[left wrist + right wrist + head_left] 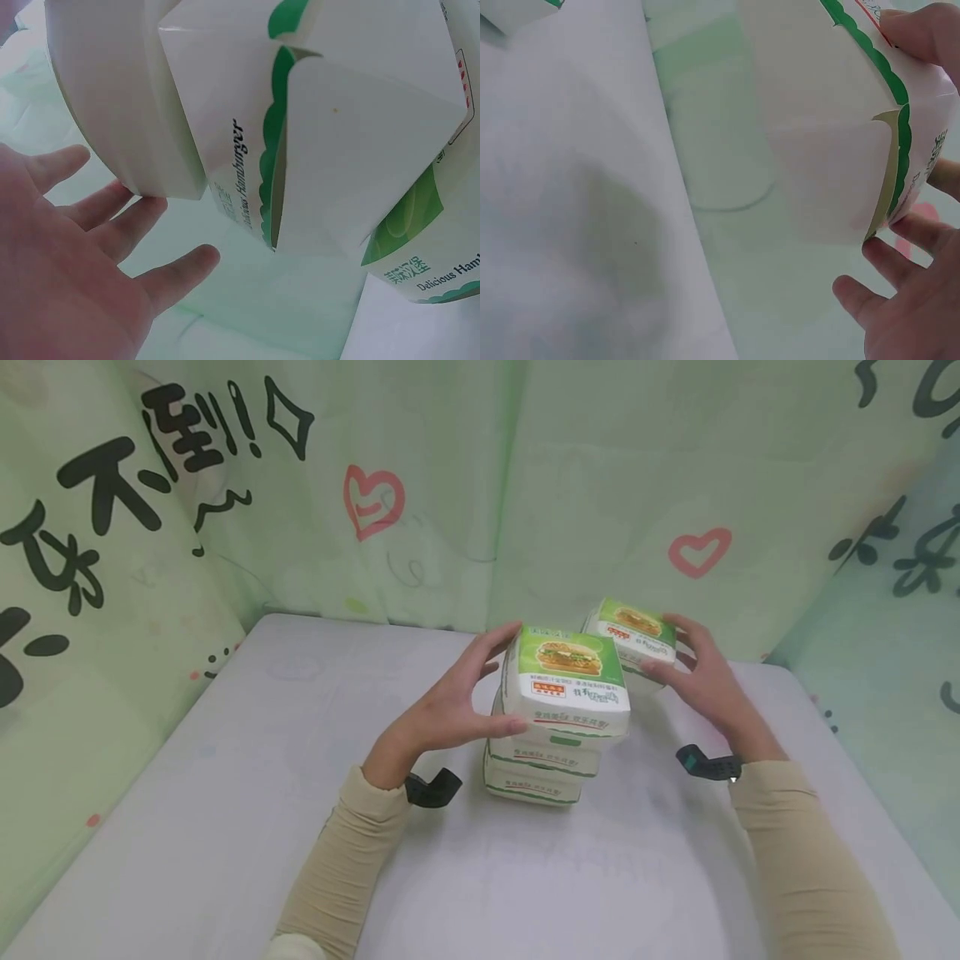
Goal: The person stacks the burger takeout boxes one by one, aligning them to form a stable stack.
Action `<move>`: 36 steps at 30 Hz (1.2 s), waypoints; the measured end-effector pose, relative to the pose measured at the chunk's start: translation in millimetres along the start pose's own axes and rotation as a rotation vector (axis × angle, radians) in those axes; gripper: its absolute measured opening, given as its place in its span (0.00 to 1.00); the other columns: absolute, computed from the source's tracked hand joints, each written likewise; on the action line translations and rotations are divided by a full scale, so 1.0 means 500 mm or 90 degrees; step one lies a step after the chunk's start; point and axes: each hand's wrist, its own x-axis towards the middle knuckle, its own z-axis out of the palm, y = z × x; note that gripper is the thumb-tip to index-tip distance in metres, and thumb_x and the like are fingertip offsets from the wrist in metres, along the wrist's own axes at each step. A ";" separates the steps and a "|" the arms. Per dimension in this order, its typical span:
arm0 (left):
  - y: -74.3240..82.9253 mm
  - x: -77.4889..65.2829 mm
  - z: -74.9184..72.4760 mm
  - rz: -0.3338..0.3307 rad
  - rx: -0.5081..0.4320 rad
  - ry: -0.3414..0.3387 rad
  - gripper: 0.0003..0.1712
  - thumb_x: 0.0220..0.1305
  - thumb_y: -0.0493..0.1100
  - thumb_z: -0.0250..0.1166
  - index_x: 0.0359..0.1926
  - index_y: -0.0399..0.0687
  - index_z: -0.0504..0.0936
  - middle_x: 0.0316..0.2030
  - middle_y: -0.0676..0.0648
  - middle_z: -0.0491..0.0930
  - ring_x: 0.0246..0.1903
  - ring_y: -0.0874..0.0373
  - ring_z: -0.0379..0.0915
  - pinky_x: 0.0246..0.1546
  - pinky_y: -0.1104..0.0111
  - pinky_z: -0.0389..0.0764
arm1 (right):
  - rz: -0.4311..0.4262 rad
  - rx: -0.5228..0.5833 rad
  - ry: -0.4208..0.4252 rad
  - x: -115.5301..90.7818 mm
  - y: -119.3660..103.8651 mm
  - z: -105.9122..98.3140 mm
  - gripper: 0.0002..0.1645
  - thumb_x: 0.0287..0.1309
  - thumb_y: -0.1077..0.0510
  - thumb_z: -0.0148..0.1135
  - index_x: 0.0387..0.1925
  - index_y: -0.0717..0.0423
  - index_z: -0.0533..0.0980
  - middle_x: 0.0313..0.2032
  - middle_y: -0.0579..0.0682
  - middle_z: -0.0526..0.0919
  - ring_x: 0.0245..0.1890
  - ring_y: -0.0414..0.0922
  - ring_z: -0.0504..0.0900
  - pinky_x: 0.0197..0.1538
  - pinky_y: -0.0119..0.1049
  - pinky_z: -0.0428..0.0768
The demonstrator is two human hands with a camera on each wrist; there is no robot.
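Note:
Several white and green hamburger boxes are in the head view. A stack stands near the table's middle, its top hamburger box (567,681) showing a burger picture and jutting over the lower boxes (536,785). My left hand (457,693) spans the top box's left side, thumb at the front and fingers at the back corner. Fingertips touch the white box (124,97) in the left wrist view. Behind the stack to the right, my right hand (701,677) grips another hamburger box (636,631) between thumb and fingers, apparently raised off the table.
The white table (300,760) spreads around the stack. A pale green curtain (450,527) with black writing and pink hearts hangs behind it and along both sides. Each wrist wears a black strap mount (708,764).

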 end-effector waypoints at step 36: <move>0.000 -0.001 -0.002 0.000 -0.011 -0.013 0.59 0.54 0.47 0.72 0.79 0.58 0.44 0.77 0.58 0.47 0.76 0.64 0.44 0.74 0.52 0.59 | -0.116 0.066 0.104 -0.031 -0.114 -0.064 0.39 0.67 0.52 0.58 0.74 0.34 0.55 0.72 0.49 0.62 0.61 0.49 0.69 0.46 0.16 0.75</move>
